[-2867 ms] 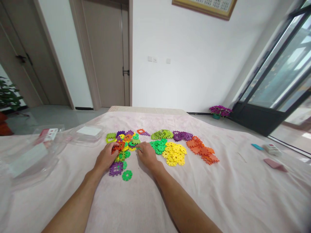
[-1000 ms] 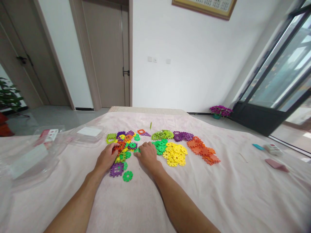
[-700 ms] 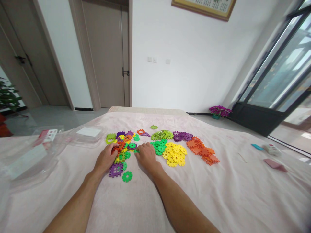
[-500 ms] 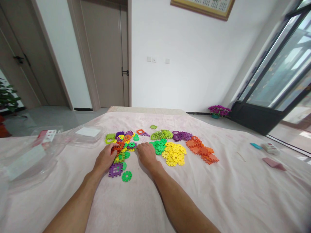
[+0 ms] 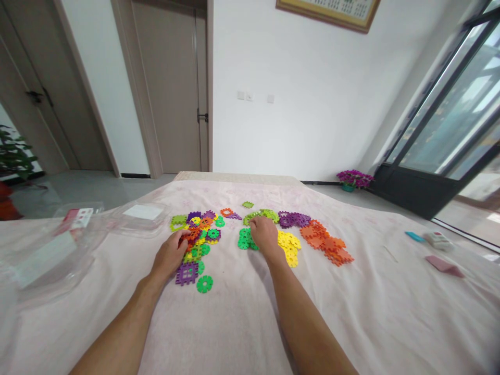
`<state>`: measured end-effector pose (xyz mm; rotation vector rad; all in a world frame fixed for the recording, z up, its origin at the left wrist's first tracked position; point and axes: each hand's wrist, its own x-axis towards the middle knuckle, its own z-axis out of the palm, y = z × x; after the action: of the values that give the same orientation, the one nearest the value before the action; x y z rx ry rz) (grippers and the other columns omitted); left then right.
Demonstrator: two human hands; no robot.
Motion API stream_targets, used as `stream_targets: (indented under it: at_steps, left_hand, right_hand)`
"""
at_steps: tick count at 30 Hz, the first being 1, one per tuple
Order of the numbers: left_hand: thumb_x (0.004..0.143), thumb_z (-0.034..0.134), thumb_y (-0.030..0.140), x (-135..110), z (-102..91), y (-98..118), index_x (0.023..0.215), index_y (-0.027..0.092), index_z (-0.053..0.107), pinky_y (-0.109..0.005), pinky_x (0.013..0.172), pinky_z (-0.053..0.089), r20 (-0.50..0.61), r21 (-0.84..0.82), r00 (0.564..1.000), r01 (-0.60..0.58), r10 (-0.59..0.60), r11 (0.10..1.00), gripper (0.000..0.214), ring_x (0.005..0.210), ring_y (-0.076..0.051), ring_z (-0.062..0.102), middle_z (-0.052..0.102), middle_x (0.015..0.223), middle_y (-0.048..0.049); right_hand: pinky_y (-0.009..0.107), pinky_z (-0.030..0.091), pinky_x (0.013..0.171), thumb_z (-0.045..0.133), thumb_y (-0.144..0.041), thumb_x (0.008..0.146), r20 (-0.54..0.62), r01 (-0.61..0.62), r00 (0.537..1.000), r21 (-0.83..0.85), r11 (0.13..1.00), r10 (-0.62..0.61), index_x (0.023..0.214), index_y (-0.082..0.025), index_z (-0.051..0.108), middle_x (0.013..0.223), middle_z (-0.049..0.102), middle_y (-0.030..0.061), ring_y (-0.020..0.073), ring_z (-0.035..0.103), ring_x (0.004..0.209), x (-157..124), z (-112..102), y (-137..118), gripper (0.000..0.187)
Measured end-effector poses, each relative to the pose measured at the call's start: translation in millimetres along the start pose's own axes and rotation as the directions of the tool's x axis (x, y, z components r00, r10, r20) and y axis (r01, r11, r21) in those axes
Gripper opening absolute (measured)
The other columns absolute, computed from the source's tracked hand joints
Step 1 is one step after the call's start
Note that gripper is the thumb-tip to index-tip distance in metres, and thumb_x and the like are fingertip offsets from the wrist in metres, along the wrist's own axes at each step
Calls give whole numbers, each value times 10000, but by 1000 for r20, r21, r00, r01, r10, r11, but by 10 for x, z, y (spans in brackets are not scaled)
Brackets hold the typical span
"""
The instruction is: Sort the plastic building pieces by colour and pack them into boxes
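Observation:
My left hand [image 5: 171, 253] is at the left edge of a mixed pile of interlocking plastic pieces, its thumb and fingers closed on an orange-red square building piece [image 5: 192, 237]. Around it lie a purple square piece [image 5: 187, 273], a green notched disc [image 5: 204, 284] and several yellow and green discs. My right hand [image 5: 266, 234] is over the sorted piles with its fingers curled down; what they hold, if anything, is hidden. It covers part of the green disc pile [image 5: 244, 239] and borders the lime-green pile [image 5: 269, 214] and the yellow disc pile [image 5: 289, 247].
To the right are a purple pile [image 5: 294, 219] and an orange pile [image 5: 326, 243]. Clear plastic packaging [image 5: 47, 260] lies at the left on the pink tablecloth [image 5: 219, 333]. A pink cloth-like item [image 5: 444, 265], a white box [image 5: 438, 240] and a blue item [image 5: 414, 237] lie far right.
My right hand has moved right, from beside the mixed pile to over the green and lime-green piles. My left hand has stayed at the orange-red piece.

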<state>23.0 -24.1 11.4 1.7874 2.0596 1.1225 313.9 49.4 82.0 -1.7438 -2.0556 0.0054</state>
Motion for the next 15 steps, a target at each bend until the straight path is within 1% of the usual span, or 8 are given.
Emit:
stream_targets:
  at_steps: [2, 4, 6, 8, 10, 11, 13, 15]
  left_hand:
    - [907, 420, 309, 0, 1, -7, 1179, 229, 631, -327, 1001, 456, -11, -2, 1000, 15, -15, 1000, 353, 1120, -212, 635, 687, 1224, -48]
    - [914, 412, 312, -1, 1, -9, 1178, 239, 634, -324, 995, 460, -21, -7, 999, 26, -26, 1000, 353, 1115, -210, 640, 692, 1220, -41]
    - [919, 405, 309, -3, -2, -1, 1179, 242, 632, -325, 993, 461, -28, -19, 999, 32, -33, 999, 352, 1115, -209, 640, 692, 1221, -39]
    - [922, 399, 307, -7, -8, 18, 1182, 242, 628, -328, 993, 461, -24, -32, 999, 35, -35, 999, 353, 1119, -208, 638, 689, 1226, -39]
    - [923, 394, 303, -12, -14, 39, 1185, 239, 625, -330, 994, 460, -16, -44, 999, 34, -35, 998, 355, 1124, -207, 635, 687, 1230, -39]
    - [923, 393, 300, -14, -16, 48, 1185, 237, 624, -331, 996, 459, -12, -48, 999, 32, -32, 998, 355, 1127, -206, 633, 686, 1230, -38]
    - [922, 391, 296, -16, -17, 55, 1180, 231, 624, -334, 1002, 454, -9, -56, 1000, 25, -25, 998, 354, 1132, -208, 628, 686, 1232, -40]
    - [919, 395, 297, -13, -12, 45, 1175, 228, 625, -338, 1004, 450, -6, -62, 1000, 15, -15, 998, 350, 1131, -211, 625, 686, 1229, -42]
  right_hand:
    - [301, 424, 870, 458, -256, 958, -13, 79, 997, 58, 995, -78, 1023, -224, 745, 1044, 723, 79, 216, 617, 1015, -29, 97, -75, 295]
    - [307, 419, 931, 473, -254, 962, -9, 193, 981, 115, 975, -193, 1100, -220, 719, 1101, 713, 72, 213, 597, 1063, -91, 230, -204, 284]
    - [318, 400, 1000, 484, -248, 964, 1, 309, 950, 158, 938, -313, 1219, -210, 666, 1230, 671, 77, 211, 559, 1150, -174, 375, -349, 315]
    - [336, 379, 1052, 477, -249, 972, 12, 390, 917, 180, 903, -398, 1329, -198, 590, 1376, 586, 88, 214, 506, 1243, -255, 509, -472, 378]
    - [351, 361, 1084, 454, -255, 985, 12, 421, 902, 186, 888, -431, 1398, -188, 523, 1465, 503, 96, 219, 455, 1312, -313, 613, -554, 425]
    - [353, 352, 1095, 439, -257, 992, 9, 431, 898, 190, 882, -440, 1417, -185, 501, 1481, 486, 97, 218, 441, 1328, -330, 651, -579, 436]
    - [349, 333, 1112, 411, -264, 1007, 8, 462, 881, 203, 863, -473, 1418, -192, 497, 1456, 515, 87, 209, 450, 1320, -346, 700, -607, 426]
    - [340, 341, 1100, 404, -285, 1015, 19, 497, 859, 216, 841, -512, 1369, -223, 544, 1398, 569, 64, 201, 488, 1273, -348, 716, -622, 385]
